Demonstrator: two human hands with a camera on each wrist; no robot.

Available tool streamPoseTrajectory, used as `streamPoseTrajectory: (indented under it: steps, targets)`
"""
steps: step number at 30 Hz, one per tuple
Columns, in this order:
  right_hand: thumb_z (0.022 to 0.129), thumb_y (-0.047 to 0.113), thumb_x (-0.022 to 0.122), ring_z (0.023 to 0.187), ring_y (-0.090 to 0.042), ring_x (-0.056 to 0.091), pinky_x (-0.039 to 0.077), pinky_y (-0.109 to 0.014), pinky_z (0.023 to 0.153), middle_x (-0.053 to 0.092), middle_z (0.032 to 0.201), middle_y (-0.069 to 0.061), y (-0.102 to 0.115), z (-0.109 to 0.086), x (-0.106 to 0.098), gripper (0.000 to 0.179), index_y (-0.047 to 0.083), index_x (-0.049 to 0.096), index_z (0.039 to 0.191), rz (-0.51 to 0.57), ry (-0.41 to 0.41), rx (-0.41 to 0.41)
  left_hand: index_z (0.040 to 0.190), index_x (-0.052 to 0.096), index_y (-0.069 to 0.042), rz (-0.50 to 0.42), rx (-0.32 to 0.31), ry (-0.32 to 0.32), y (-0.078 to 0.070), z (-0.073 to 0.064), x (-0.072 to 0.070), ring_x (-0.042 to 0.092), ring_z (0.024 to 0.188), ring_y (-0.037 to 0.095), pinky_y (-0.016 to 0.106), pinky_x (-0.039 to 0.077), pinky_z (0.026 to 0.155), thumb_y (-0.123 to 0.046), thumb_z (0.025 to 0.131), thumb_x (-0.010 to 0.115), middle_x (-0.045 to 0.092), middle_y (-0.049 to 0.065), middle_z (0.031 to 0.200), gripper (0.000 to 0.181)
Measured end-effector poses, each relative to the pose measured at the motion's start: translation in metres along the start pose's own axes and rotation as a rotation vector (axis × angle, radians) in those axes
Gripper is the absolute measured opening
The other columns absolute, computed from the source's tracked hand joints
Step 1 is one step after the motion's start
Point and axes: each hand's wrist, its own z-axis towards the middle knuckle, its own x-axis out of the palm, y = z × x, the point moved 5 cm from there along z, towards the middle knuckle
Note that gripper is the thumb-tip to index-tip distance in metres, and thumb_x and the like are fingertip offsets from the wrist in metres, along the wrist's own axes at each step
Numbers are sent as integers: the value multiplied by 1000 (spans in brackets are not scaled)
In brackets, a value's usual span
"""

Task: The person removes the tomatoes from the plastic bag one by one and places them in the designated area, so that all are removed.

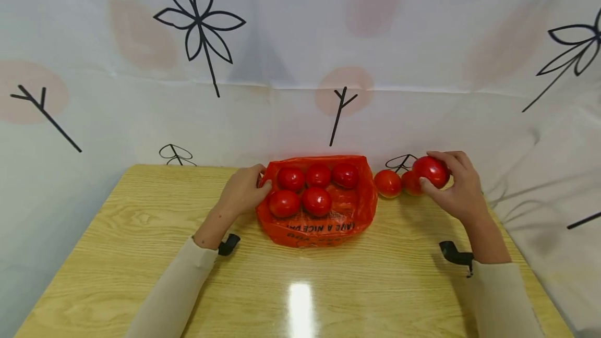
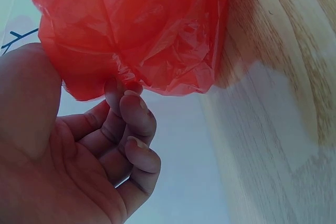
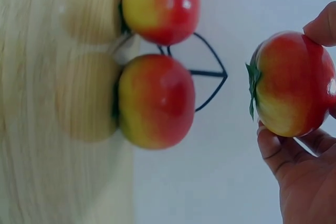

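Note:
A red plastic bag (image 1: 345,205) lies spread wide at its mouth on the table, with several red tomatoes (image 1: 317,201) inside. My left hand (image 1: 241,189) pinches the left edge of the bag; the left wrist view shows the bag's red film (image 2: 142,30) between thumb and fingertips. Off the bag's right side, my right hand (image 1: 457,186) grips a tomato (image 1: 430,172) raised above the table. In the right wrist view this tomato (image 3: 294,85) has a green leafy stem end and a yellowish patch. Two more tomatoes sit between bag and right hand, one (image 1: 387,183) beside the bag's edge, the other (image 1: 411,183) partly hidden.
The wood-grain table (image 1: 263,286) ends at a white cloth backdrop (image 1: 291,119) with printed leaves and twigs, right behind the bag and tomatoes. Dark camera mounts (image 1: 455,254) stick out from both wrists, low over the table.

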Motion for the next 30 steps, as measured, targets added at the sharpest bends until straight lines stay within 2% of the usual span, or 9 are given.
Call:
streamPoseTrajectory:
  steps: [7,14,16,22,25,30]
  targets:
    - [78,3,82,112,-1,42,35,-2,84,56,132,-20,-17,-5,-5,61,5,67,137,-23,-37,43,112,67,-3,5,8,-14,0,-1,1,50,60,19,30,40,53,-22,99,63,54,2,68,24]
    - [80,5,83,117,-26,45,31,0,82,52,136,-22,-31,-11,-7,63,4,64,140,-59,-30,108,113,67,-3,1,15,-27,1,-3,3,51,60,19,30,41,54,-22,99,63,55,2,68,24]
    - [82,6,82,116,-24,44,31,-1,81,52,135,-22,-35,-12,-9,62,3,64,141,-63,-41,122,113,67,-3,0,14,-29,2,-4,4,51,61,19,30,42,54,-22,99,63,56,2,69,24]
    - [87,9,78,110,-7,38,31,-3,81,52,132,-22,-46,-16,-13,57,3,64,141,-80,-70,149,114,67,-3,5,16,-32,3,-4,5,52,61,19,30,43,54,-23,100,63,56,2,70,24]
    - [88,11,78,109,-9,39,31,-2,80,52,132,-23,-51,-17,-14,57,3,64,142,-83,-68,167,114,67,-3,7,16,-33,3,-4,5,52,61,19,30,43,54,-23,100,64,56,3,70,25]
    - [89,13,78,111,-20,43,31,-3,79,52,134,-25,-59,-19,-13,60,4,61,146,-99,-59,187,114,67,-3,7,14,-33,3,-5,5,53,63,20,31,45,55,-23,100,64,58,3,72,25]
